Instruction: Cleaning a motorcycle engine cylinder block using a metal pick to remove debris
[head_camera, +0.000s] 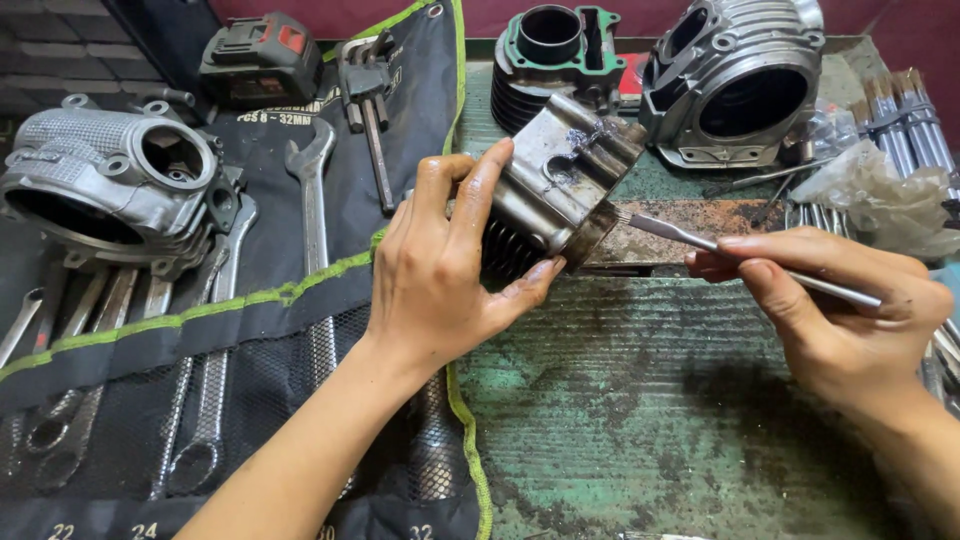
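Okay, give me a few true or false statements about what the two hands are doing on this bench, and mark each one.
1. The left hand holds a finned metal engine cylinder. True.
2. The right hand holds a wrench. False: it holds a thin brush, its tip at the cylinder's edge.
3. Wrenches lie in a black tool roll left of the hands. True.
4. The bench top is bare polished steel. False: it is worn, green-painted and grimy.
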